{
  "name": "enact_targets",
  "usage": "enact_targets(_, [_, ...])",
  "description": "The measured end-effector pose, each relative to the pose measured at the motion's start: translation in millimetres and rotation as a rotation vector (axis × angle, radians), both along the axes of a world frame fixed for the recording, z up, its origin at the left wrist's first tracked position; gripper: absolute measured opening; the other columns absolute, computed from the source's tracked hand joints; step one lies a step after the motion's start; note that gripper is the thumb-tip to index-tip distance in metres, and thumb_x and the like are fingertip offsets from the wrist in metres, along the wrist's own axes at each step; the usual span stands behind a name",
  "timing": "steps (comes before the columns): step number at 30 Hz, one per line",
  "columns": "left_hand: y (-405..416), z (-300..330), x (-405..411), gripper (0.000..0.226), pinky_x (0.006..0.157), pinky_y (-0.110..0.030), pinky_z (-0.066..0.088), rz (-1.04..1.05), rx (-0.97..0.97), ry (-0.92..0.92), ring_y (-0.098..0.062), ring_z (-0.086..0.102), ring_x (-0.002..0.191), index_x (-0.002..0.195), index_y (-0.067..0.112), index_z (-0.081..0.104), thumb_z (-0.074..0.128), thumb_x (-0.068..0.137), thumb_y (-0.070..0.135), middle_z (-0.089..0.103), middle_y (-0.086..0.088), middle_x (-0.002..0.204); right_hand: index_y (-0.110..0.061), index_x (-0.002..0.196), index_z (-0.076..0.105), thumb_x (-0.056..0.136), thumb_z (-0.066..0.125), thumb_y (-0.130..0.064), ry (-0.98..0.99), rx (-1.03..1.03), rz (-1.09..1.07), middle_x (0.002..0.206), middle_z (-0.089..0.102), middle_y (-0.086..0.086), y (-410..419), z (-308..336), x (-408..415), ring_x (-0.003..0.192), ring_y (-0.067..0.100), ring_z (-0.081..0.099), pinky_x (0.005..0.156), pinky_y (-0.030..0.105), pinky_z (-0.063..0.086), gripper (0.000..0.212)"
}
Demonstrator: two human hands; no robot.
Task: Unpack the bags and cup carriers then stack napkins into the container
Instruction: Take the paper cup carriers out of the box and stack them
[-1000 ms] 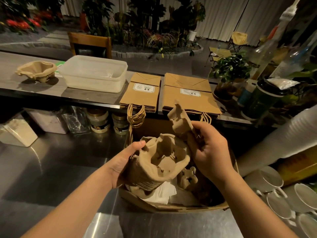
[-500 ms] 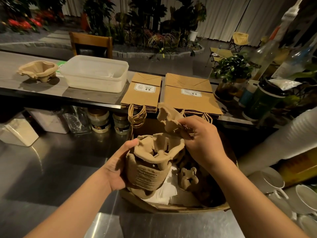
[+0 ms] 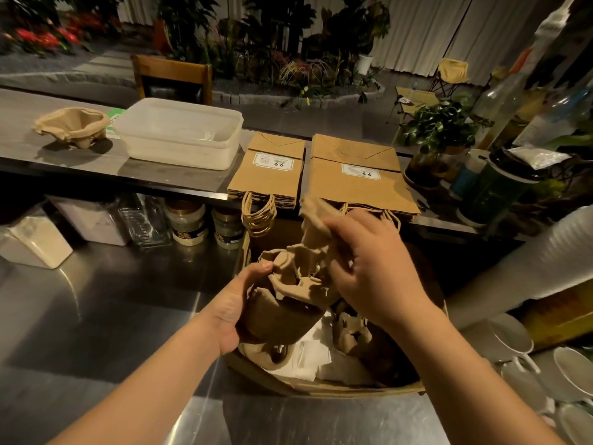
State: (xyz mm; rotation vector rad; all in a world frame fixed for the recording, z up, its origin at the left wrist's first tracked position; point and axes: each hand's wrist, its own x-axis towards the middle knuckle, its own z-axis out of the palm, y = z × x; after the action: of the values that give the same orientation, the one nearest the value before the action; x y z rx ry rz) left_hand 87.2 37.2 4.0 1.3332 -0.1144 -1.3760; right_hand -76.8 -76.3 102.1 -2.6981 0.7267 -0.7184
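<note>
left hand (image 3: 237, 313) grips the side of a crumpled pulp cup carrier (image 3: 288, 297), thumb curled over its rim, held just above the open paper bag (image 3: 321, 385) on the steel surface (image 3: 96, 316). right hand (image 3: 378, 271) pinches the carrier's raised flap, fingers (image 3: 337, 223) curled; blurred. white napkins (image 3: 308, 358) and another carrier piece lie inside the bag. on the raised shelf: plastic container (image 3: 179, 133), second cup carrier (image 3: 72, 125) to its left, two flat paper bag stacks (image 3: 353, 175) to its right.
</note>
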Motion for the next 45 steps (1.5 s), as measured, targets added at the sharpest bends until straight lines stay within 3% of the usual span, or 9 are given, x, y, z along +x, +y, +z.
enact_targets(4, [-2.3,4.4,-3.3,0.075,0.081,-0.044,0.055,0.036,0.02,-0.002,-0.04,0.067,0.106,0.124,0.023,0.066,0.078,0.057,0.056,0.073,-0.019,0.114,-0.033,0.128,0.062,0.095,0.046,-0.042,0.309,-0.127,0.071,0.12,0.062,-0.009,13.3,-0.1,2.9,0.109,0.012,0.053,0.091,0.033,0.037,0.037])
enact_targets(8, [-4.3,5.8,-5.5,0.06,0.076,-0.041,0.056,0.045,0.031,-0.027,-0.037,0.068,0.102,0.127,0.025,0.063,0.073,0.076,0.054,0.073,-0.017,0.113,-0.036,0.126,0.056,0.099,0.04,-0.061,0.437,-0.087,0.105,0.124,0.054,-0.01,16.5,-9.5,4.8,0.114,0.011,0.047,0.102,0.037,0.031,0.04])
enact_targets(13, [-4.1,2.3,-5.0,0.077,0.091,-0.045,0.056,0.023,0.044,-0.107,-0.036,0.069,0.106,0.131,0.027,0.06,0.074,0.065,0.062,0.073,-0.014,0.116,-0.036,0.131,0.054,0.097,0.056,-0.055,0.496,-0.127,0.16,0.131,0.053,-0.008,15.6,-13.6,1.9,0.121,0.015,0.045,0.101,0.038,0.029,0.039])
enact_targets(16, [-4.0,-0.1,-2.1,0.068,0.093,-0.046,0.056,0.034,0.075,-0.115,-0.036,0.068,0.107,0.136,0.029,0.057,0.072,0.077,0.06,0.07,-0.014,0.12,-0.035,0.133,0.054,0.102,0.053,-0.043,0.481,-0.125,0.193,0.134,0.049,-0.007,14.0,-11.6,-0.8,0.125,0.015,0.041,0.107,0.039,0.024,0.031])
enact_targets(22, [-0.9,-1.7,-3.9,0.076,0.101,-0.055,0.052,0.038,0.073,-0.04,-0.04,0.068,0.106,0.117,0.026,0.071,0.073,0.053,0.066,0.078,-0.015,0.1,-0.032,0.128,0.059,0.101,0.055,-0.025,0.364,-0.064,0.198,0.134,0.052,-0.009,14.9,-16.1,-6.3,0.13,0.015,0.04,0.116,0.037,0.011,0.028])
enact_targets(30, [-1.0,2.0,-6.7,0.093,0.078,-0.042,0.056,0.059,0.043,-0.05,-0.037,0.069,0.104,0.136,0.033,0.059,0.072,0.051,0.068,0.074,-0.013,0.115,-0.034,0.123,0.056,0.092,0.06,-0.027,0.3,0.036,0.217,0.129,0.049,-0.015,14.2,-23.0,-11.9,0.12,0.002,0.03,0.113,0.026,0.007,0.032])
enact_targets(40, [1.0,1.3,-9.6,0.08,0.075,-0.039,0.056,0.042,0.03,-0.078,-0.034,0.07,0.103,0.129,0.029,0.063,0.072,0.057,0.063,0.073,-0.012,0.115,-0.041,0.11,0.052,0.093,0.059,-0.051,0.324,0.052,0.176,0.109,0.045,-0.023,13.8,-26.2,-14.7,0.103,-0.001,0.034,0.104,0.03,0.019,0.02])
enact_targets(43, [-0.1,2.7,-10.5,0.068,0.084,-0.043,0.056,0.036,0.018,-0.101,-0.034,0.067,0.107,0.12,0.038,0.061,0.073,0.058,0.063,0.07,-0.011,0.119,-0.04,0.109,0.056,0.094,0.06,-0.049,0.357,0.074,0.204,0.108,0.05,-0.022,13.4,-26.8,-15.9,0.104,0.001,0.04,0.107,0.032,0.02,0.018])
enact_targets(45, [-1.1,1.8,-9.9,0.078,0.088,-0.046,0.057,0.023,0.01,-0.131,-0.034,0.068,0.108,0.125,0.039,0.059,0.074,0.054,0.067,0.07,-0.01,0.12,-0.039,0.111,0.058,0.097,0.058,-0.046,0.374,0.085,0.217,0.109,0.052,-0.02,14.5,-29.6,-15.5,0.105,0.002,0.043,0.109,0.034,0.023,0.016])
